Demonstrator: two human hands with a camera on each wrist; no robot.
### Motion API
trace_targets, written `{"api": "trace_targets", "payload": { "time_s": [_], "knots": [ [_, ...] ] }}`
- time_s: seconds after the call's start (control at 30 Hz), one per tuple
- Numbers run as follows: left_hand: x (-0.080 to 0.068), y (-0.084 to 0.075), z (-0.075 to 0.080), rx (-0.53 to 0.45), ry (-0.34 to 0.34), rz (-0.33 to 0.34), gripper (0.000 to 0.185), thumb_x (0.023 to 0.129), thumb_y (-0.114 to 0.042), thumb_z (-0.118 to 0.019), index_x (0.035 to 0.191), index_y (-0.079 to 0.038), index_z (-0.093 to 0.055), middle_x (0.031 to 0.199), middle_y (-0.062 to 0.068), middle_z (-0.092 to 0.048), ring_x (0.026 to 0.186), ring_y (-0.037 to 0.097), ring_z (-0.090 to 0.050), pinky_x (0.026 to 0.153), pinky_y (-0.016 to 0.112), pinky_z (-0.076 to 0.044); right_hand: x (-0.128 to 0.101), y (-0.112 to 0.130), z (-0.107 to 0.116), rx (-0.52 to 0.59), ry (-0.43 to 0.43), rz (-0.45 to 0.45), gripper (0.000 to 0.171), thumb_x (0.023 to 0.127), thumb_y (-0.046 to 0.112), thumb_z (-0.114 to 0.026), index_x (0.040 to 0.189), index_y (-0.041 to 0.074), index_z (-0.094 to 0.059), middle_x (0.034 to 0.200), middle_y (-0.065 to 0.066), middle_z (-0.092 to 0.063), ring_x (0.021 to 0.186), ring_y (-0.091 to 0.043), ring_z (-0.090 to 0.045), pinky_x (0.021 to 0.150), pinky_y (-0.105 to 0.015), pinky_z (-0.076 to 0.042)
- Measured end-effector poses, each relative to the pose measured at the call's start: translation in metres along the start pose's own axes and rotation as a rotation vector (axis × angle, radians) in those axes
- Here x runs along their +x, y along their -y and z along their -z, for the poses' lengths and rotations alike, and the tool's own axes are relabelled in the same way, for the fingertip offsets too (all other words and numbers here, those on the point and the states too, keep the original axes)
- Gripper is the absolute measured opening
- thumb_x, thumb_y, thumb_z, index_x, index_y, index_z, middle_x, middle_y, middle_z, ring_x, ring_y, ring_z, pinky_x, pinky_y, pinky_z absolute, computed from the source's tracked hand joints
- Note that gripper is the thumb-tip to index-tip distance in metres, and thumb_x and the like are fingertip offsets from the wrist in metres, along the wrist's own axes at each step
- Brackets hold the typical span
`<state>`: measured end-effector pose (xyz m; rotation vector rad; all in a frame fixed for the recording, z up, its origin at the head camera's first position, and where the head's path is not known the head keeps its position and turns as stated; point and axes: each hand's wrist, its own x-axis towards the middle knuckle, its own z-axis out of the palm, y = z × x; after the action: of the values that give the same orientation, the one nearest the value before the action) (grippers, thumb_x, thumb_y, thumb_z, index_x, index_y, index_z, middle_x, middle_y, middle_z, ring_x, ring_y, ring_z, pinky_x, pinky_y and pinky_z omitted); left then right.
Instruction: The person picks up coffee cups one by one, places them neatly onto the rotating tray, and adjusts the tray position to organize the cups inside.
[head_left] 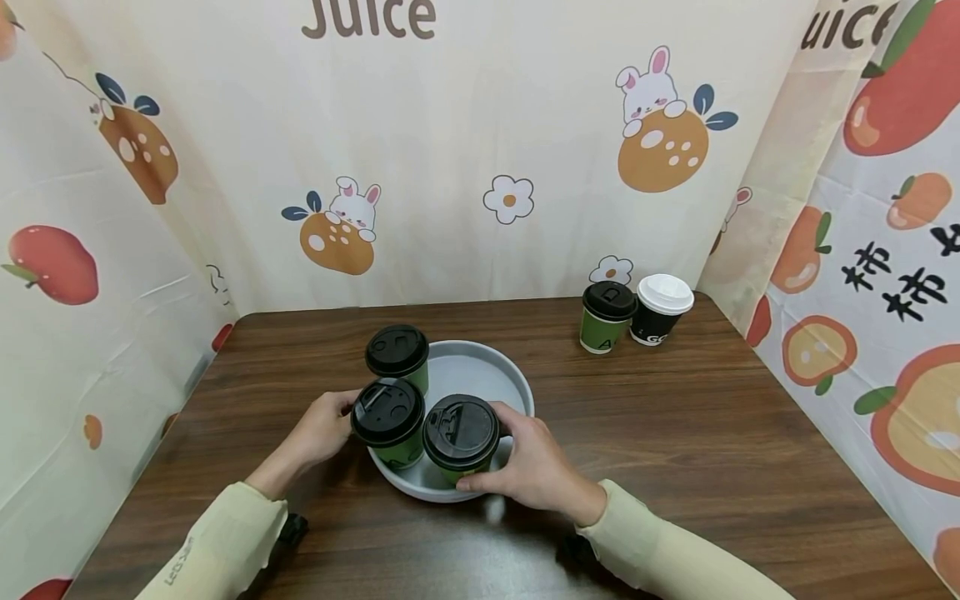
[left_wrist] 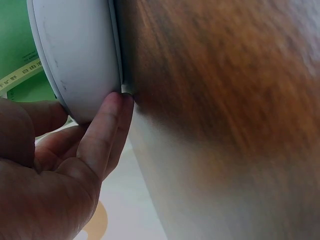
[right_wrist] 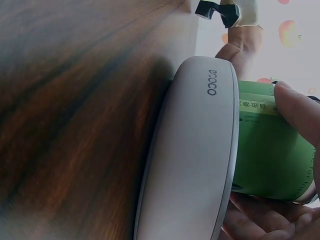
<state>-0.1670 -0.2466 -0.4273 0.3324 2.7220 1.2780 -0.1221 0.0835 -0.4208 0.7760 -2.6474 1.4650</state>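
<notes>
A round pale grey tray [head_left: 491,367] sits on the table, bearing three green paper cups with black lids: a back cup [head_left: 397,350], a front-left cup [head_left: 388,414] and a front-right cup [head_left: 461,433]. My left hand [head_left: 321,429] pinches the tray's left rim; in the left wrist view the thumb is at the upper edge and fingers [left_wrist: 102,132] press its outer side and lower edge. With thumb and fingers around its side, my right hand [head_left: 534,460] grips the front-right cup, whose green wall [right_wrist: 275,150] shows above the tray rim in the right wrist view.
At the back right of the brown wooden table [head_left: 675,467] stand a green cup with a black lid [head_left: 606,317] and a black cup with a white lid [head_left: 662,310]. Printed curtains [head_left: 450,125] enclose the table at the back and sides.
</notes>
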Motion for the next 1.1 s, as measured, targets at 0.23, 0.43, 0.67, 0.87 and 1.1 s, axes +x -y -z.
{"api": "trace_targets", "payload": {
  "time_s": [0.23,0.43,0.67,0.87,1.1],
  "knots": [
    [0.0002,0.0007,-0.0006,-0.002,0.0,0.001,0.036,0.103,-0.016,-0.063,0.137,-0.004,-0.066,0.126,0.015,-0.07,0.104,0.023,-0.061,0.083,0.037,-0.047,-0.0006,0.0,0.0,0.011,0.005,0.011,0.081,0.061,0.032,-0.101,0.132,0.028,-0.062,0.116,0.026,-0.067,0.11,-0.005,-0.064,0.097,-0.037,-0.052],
    [0.0001,0.0013,-0.0002,0.005,0.003,0.001,0.036,0.104,-0.019,-0.062,0.137,-0.005,-0.066,0.129,0.016,-0.069,0.114,0.028,-0.062,0.088,0.039,-0.05,-0.0009,-0.001,-0.0004,0.024,0.003,0.014,0.083,0.06,0.033,-0.102,0.133,0.028,-0.061,0.119,0.025,-0.067,0.112,-0.006,-0.064,0.098,-0.038,-0.051],
    [-0.0007,-0.0004,0.0002,0.006,0.003,0.001,0.034,0.104,-0.019,-0.062,0.135,-0.006,-0.068,0.126,0.015,-0.07,0.105,0.024,-0.062,0.082,0.036,-0.048,-0.0008,-0.0015,-0.0001,0.039,0.004,0.019,0.085,0.06,0.034,-0.102,0.135,0.028,-0.06,0.122,0.024,-0.066,0.114,-0.007,-0.063,0.099,-0.039,-0.051],
    [-0.0007,-0.0007,-0.0001,0.013,-0.007,0.002,0.033,0.104,-0.018,-0.063,0.134,-0.005,-0.068,0.128,0.016,-0.069,0.116,0.029,-0.062,0.089,0.041,-0.05,-0.0011,-0.0018,0.0017,0.036,0.005,0.039,0.088,0.06,0.035,-0.102,0.137,0.027,-0.059,0.123,0.022,-0.067,0.114,-0.008,-0.063,0.099,-0.039,-0.051],
    [-0.0007,-0.0013,0.0001,0.011,-0.002,0.006,0.034,0.104,-0.017,-0.063,0.136,-0.006,-0.067,0.126,0.014,-0.07,0.109,0.025,-0.062,0.084,0.039,-0.048,-0.0021,-0.0019,0.0064,-0.005,0.015,0.033,0.094,0.059,0.032,-0.102,0.14,0.024,-0.057,0.125,0.019,-0.067,0.116,-0.011,-0.063,0.102,-0.043,-0.049]
  ]
}}
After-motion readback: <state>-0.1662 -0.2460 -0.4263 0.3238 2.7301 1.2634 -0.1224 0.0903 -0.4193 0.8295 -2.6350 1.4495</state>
